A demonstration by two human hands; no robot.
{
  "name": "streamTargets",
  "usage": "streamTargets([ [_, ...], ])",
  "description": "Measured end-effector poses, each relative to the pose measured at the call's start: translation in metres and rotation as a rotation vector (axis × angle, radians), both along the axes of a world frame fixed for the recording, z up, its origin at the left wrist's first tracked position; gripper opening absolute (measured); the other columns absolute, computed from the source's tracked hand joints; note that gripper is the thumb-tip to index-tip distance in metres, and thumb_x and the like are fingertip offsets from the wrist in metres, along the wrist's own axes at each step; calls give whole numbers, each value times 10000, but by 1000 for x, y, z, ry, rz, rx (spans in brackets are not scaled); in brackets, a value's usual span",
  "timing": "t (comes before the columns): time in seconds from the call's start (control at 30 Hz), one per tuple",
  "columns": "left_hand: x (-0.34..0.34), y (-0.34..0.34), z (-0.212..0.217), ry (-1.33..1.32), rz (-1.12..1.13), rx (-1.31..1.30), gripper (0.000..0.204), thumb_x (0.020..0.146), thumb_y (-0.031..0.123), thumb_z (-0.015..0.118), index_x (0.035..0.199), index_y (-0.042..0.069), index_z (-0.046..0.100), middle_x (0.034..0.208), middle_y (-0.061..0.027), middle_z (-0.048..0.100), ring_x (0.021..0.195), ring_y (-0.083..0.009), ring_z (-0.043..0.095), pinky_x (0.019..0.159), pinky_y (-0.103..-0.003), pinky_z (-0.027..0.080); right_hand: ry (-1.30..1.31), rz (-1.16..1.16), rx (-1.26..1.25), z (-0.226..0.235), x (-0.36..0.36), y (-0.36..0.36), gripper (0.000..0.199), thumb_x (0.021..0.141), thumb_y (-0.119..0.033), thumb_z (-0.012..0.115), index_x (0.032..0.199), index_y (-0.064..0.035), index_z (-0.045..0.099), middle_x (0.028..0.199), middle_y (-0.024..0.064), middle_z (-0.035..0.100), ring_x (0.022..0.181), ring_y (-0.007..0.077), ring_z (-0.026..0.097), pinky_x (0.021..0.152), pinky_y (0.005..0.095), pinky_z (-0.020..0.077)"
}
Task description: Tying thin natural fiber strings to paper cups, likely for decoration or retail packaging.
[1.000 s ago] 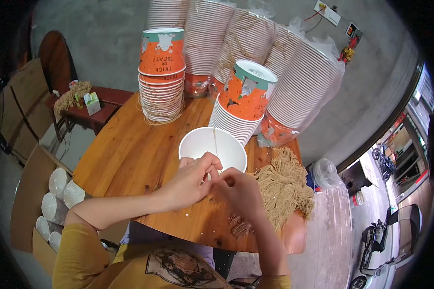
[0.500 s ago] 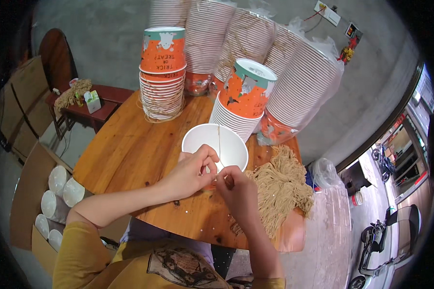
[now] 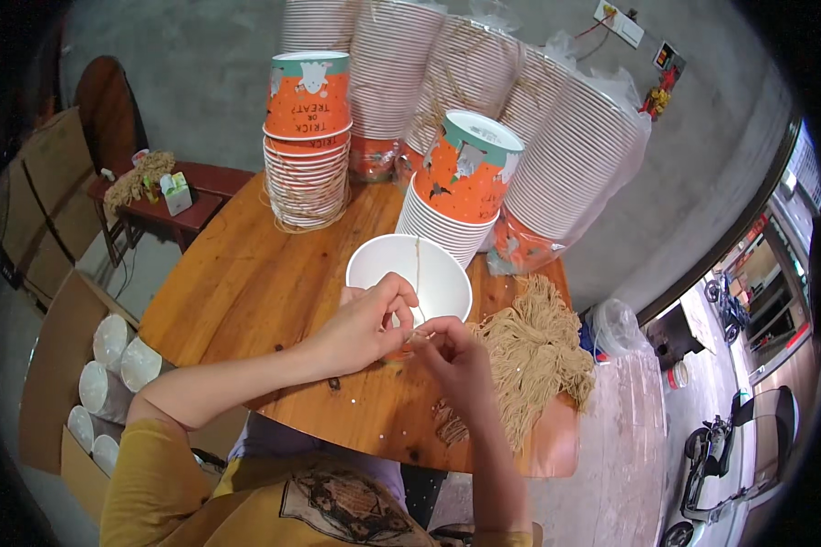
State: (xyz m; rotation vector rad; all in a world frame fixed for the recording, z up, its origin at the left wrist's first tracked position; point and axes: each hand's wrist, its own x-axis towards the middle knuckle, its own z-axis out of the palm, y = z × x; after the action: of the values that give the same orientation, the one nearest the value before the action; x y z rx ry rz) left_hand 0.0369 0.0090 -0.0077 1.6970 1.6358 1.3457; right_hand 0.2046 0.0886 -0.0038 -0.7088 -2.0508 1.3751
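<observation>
A white-lined paper bucket [image 3: 374, 264] stands on the wooden table in front of me, its open mouth facing up. A thin tan string [image 3: 418, 264] runs from its far rim across the opening toward the near side. There my left hand [image 3: 369, 319] pinches the string with thumb and forefinger, the wrist lying along the bucket's left side. My right hand [image 3: 456, 351] pinches the string right beside it, fingertips nearly touching the left ones. The exact spot where string meets near rim is hidden by my fingers. A loose heap of tan strings [image 3: 538, 356] lies to my right.
Behind the bucket are a stack of orange buckets [image 3: 470, 173], another with string around it [image 3: 307, 100], and tall plastic-wrapped stacks [image 3: 570, 137]. A cardboard box [image 3: 46, 365] of white-wrapped items stands at left. A red bench [image 3: 178, 214] is beyond the table [image 3: 219, 301].
My right hand has shifted slightly and its fingers have turned at the string. The bucket has moved a touch to the right. My left hand stays nearly in place.
</observation>
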Motion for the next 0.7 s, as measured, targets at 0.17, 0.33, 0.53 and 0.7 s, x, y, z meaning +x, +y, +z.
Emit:
streamTargets([
  [0.17,1,1,2,1,-13,1,285,836,85,622,1066,113,456,787,40,618,654,-136,553,866,-353,313,13,-109,56,-8,-2,-2,79,938,-116,603,893,-53,617,637,-76,494,551,-3,423,482,181,313],
  [0.33,2,1,4,54,9,14,275,829,10,601,1059,64,462,775,-18,615,710,-107,566,619,-271,475,115,-71,-116,-12,-1,3,127,969,-131,550,882,-61,611,627,-64,493,526,9,419,473,181,315],
  [0.53,-2,2,-2,19,-27,-7,256,867,93,586,1092,132,469,767,24,592,711,-175,558,847,-370,313,138,-134,6,-18,-3,-2,157,987,-156,526,891,-56,600,624,-55,482,525,17,421,470,185,323],
  [0.7,-1,3,-4,41,-21,13,221,891,85,552,1091,129,468,766,7,586,716,-205,560,838,-376,319,126,-151,-13,-21,-1,-5,154,987,-162,533,908,-48,600,638,-49,490,540,19,430,479,186,332],
])
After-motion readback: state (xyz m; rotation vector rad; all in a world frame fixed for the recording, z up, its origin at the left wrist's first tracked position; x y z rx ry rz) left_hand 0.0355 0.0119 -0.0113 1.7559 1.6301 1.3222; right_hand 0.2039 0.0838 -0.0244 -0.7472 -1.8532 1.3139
